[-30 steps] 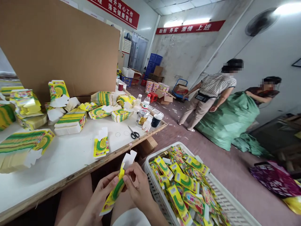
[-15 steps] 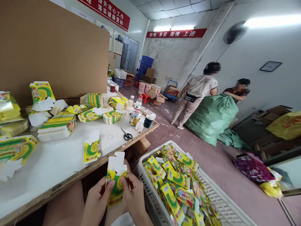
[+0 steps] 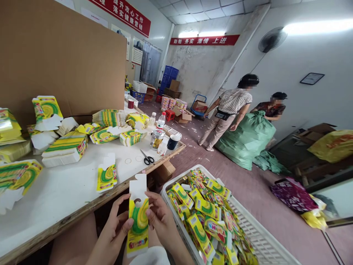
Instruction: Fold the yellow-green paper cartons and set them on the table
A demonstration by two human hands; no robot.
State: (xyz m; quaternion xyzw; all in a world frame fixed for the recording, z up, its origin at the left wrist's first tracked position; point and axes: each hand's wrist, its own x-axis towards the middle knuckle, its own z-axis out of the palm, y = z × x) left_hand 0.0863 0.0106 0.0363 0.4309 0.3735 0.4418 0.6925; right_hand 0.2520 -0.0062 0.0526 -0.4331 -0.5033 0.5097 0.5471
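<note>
Fingers [image 3: 127,223]: closed lightly on the two long edges of one yellow-green carton [image 3: 138,219], thumbs on its printed face.
Left hand [image 3: 113,232]: lower centre of the frame, gripping the carton's left edge.
Right hand [image 3: 162,221]: just right of the carton, gripping its right edge, fingertips curled onto the front.
Carton's place: held upright between both hands at bottom centre, in front of the bench edge and above the person's lap; its white top flap [image 3: 138,188] stands open and points up.
Crate [image 3: 257,230]: white plastic, lower right of centre, just beside the right hand, heaped with folded cartons [image 3: 205,211] of the same print.
Bench [image 3: 68,184]: white top with a wooden edge, filling the left of the frame.
Flat carton [image 3: 106,177]: lying alone on the bench, just above the hands.
Scissors [image 3: 148,159]: near the bench's far corner, beside a dark cup [image 3: 173,141] and bottles [image 3: 161,119].
Stacks [image 3: 64,145]: bundles of unfolded cartons across the left of the bench.
Cardboard sheet [image 3: 68,55]: standing behind the stacks, upper left.
Background: two people at a green sack [image 3: 246,138], right of centre, well apart from the bench.
</note>
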